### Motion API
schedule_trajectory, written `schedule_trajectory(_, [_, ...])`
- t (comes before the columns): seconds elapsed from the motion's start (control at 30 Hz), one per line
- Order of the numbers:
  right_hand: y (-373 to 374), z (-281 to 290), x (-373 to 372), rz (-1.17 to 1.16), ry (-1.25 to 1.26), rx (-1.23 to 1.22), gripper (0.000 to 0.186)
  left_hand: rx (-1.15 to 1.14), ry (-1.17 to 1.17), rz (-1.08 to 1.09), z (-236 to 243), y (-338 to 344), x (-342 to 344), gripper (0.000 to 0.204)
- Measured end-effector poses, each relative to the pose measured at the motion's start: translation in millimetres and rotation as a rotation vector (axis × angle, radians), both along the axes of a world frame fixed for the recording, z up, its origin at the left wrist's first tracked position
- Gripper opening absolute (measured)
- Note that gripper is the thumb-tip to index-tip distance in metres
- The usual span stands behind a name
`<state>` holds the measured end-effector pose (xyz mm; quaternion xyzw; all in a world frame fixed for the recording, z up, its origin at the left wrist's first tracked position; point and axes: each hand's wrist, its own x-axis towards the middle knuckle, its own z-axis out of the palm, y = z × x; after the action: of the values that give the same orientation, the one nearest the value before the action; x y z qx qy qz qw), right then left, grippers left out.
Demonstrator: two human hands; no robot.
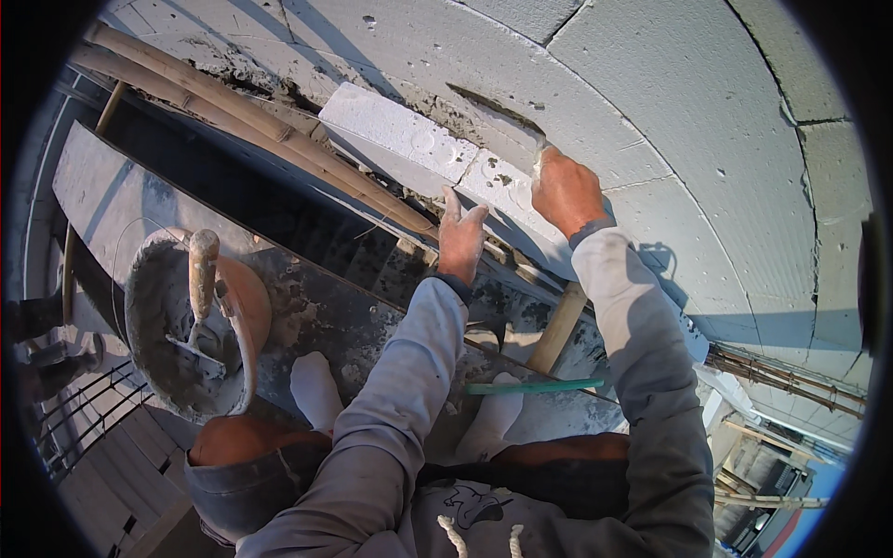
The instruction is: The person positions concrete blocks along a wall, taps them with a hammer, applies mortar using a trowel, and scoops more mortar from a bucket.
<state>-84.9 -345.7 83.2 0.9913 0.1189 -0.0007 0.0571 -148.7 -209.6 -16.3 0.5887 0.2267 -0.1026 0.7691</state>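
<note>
Mortar pan (153, 307), bamboo poles (251, 116)

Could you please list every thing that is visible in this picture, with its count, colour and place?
Block wall: one, pale grey, upper right.
Loose block: one, white-grey, lying along the wall base, under both hands.
Bamboo poles: two, tan, upper left, along the wall.
Mortar pan: one, grey inside, orange rim, left on the plank.
Trowel: one, wooden handle, standing in the pan.
Plank: one, grey, mortar-stained, below the person.
Green stick: one, near the feet.
Left hand: flat against the block.
Right hand: closed, at the wall joint; what it holds is unclear.
</note>
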Motion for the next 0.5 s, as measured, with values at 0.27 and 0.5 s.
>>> schedule_trajectory(0.27, [26.8, 15.6, -44.4, -0.053, 0.168, 0.162, 0.028, 0.02, -0.012, -0.021, -4.7, 9.2, -1.5, 0.078])
schedule_trajectory(0.5, [22.8, 15.9, -44.6, 0.013, 0.245, 0.06, 0.028, -0.13, 0.072, -0.048, 4.5, 7.2, -1.3, 0.078])
